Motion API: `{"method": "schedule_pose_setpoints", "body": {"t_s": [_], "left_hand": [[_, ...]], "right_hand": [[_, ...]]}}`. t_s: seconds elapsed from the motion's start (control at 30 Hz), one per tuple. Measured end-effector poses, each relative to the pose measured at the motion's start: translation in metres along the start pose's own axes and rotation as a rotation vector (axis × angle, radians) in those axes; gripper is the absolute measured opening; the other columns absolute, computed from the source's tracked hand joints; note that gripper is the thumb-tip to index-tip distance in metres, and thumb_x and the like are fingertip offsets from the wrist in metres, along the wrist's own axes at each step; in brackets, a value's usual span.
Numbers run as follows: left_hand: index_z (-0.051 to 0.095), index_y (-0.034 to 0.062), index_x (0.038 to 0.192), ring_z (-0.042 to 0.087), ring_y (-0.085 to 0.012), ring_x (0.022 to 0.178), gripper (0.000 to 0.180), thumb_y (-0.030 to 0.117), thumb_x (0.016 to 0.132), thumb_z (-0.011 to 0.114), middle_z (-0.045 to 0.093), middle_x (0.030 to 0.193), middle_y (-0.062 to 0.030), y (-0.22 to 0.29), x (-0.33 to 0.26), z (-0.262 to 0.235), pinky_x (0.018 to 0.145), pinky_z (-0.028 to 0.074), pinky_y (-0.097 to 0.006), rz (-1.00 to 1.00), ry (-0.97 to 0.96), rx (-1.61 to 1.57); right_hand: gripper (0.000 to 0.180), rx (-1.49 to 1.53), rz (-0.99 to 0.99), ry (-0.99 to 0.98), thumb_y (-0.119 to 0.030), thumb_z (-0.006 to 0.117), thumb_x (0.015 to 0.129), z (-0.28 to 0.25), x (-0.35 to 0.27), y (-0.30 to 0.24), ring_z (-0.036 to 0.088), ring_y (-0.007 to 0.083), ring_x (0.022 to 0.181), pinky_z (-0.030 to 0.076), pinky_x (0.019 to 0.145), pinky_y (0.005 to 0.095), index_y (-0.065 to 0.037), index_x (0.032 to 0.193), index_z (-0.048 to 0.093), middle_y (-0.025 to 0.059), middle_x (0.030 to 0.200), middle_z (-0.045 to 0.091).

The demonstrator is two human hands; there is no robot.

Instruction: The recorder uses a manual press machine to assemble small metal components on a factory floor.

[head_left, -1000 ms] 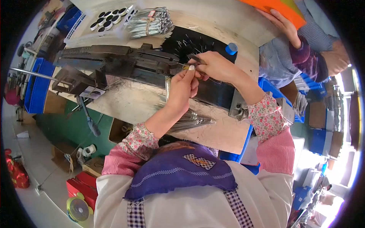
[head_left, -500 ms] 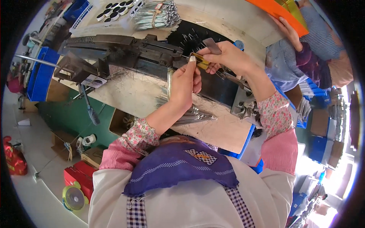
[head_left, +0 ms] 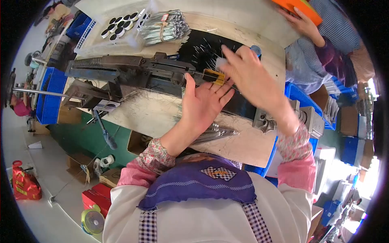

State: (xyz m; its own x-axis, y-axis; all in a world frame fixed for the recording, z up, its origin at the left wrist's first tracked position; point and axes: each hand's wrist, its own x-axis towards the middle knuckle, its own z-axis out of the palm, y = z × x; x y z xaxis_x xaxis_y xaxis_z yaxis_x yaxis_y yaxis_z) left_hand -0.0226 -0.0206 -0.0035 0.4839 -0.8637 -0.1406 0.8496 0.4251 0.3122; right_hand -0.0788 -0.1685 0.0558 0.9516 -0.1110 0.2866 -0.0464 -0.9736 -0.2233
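My left hand (head_left: 200, 106) is turned palm up, its fingers stretched out and its thumb raised, beside the end of a long dark metal fixture (head_left: 162, 67). A yellow piece (head_left: 214, 76) sits at that end, just beyond my left fingertips; whether they touch it I cannot tell. Above it and to the right is my right hand (head_left: 259, 81), smeared by motion, with its index finger reaching forward. A pale greyish patch (head_left: 221, 63) shows by its thumb, too blurred to name. Thin metal rods (head_left: 210, 135) lie on the table, partly behind my left forearm.
A tied bundle of metal rods (head_left: 164, 28) and a clear tray (head_left: 91, 42) of black-topped round pieces lie at the back. Loose pins are scattered on a black mat (head_left: 196, 44). A metal block (head_left: 265, 121) stands at the right. Another person's hand (head_left: 306, 26) holds something orange.
My left hand has opened from a pinch at the fixture's end and turned palm up. The right hand has come back from the yellow piece, and the flat metal piece it held no longer shows clearly.
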Motion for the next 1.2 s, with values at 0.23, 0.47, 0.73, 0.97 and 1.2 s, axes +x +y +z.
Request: {"method": "schedule_pose_setpoints", "body": {"t_s": [0.23,0.47,0.73,0.97,1.2], "left_hand": [[0.037,-0.0027,0.131,0.036,-0.0276,0.131,0.085,0.07,0.089,0.025,0.042,0.135,-0.0139,0.001,-0.004,-0.005,0.112,0.026,-0.042,-0.055,-0.051,-0.119],[0.037,-0.0037,0.13,0.037,-0.0276,0.13,0.083,0.068,0.091,0.026,0.042,0.134,-0.0158,0.011,-0.004,-0.002,0.113,0.024,-0.041,-0.019,-0.061,-0.076],[0.041,-0.007,0.125,0.042,-0.0315,0.127,0.075,0.06,0.094,0.03,0.047,0.13,-0.0191,0.017,-0.005,0.0,0.113,0.026,-0.041,0.053,0.043,-0.027],[0.044,-0.0061,0.122,0.048,-0.0255,0.119,0.074,0.06,0.094,0.031,0.052,0.122,-0.0154,0.021,-0.004,-0.003,0.108,0.033,-0.038,-0.001,-0.016,-0.009],[0.045,-0.0069,0.121,0.048,-0.0279,0.118,0.075,0.061,0.094,0.031,0.052,0.121,-0.016,0.021,-0.005,-0.002,0.106,0.035,-0.038,-0.023,-0.03,-0.058]], "right_hand": [[0.026,0.162,-0.04,0.176,-0.008,0.061,0.071,0.019,-0.004,-0.013,0.057,0.0234,0.085,0.043,0.071,0.0369,-0.011,0.097,0.066,0.0026,0.082,0.056],[0.008,0.19,-0.026,0.11,-0.011,0.062,0.08,0.021,0.009,-0.006,0.058,0.0234,0.077,0.041,0.071,0.0369,-0.012,0.086,0.066,0.0035,0.08,0.057],[0.007,0.15,-0.088,0.115,-0.011,0.065,0.078,0.014,0.008,-0.005,0.058,0.0225,0.075,0.041,0.073,0.0352,-0.012,0.086,0.066,0.0025,0.078,0.056],[0.011,0.089,-0.16,0.155,-0.011,0.066,0.075,0.012,0.004,-0.003,0.057,0.0208,0.073,0.041,0.071,0.0345,-0.013,0.086,0.067,0.0014,0.076,0.055],[0.014,-0.059,-0.25,0.223,-0.009,0.061,0.075,0.013,0.003,-0.019,0.059,0.0211,0.075,0.041,0.066,0.0329,-0.012,0.089,0.063,0.0033,0.076,0.056]]}}
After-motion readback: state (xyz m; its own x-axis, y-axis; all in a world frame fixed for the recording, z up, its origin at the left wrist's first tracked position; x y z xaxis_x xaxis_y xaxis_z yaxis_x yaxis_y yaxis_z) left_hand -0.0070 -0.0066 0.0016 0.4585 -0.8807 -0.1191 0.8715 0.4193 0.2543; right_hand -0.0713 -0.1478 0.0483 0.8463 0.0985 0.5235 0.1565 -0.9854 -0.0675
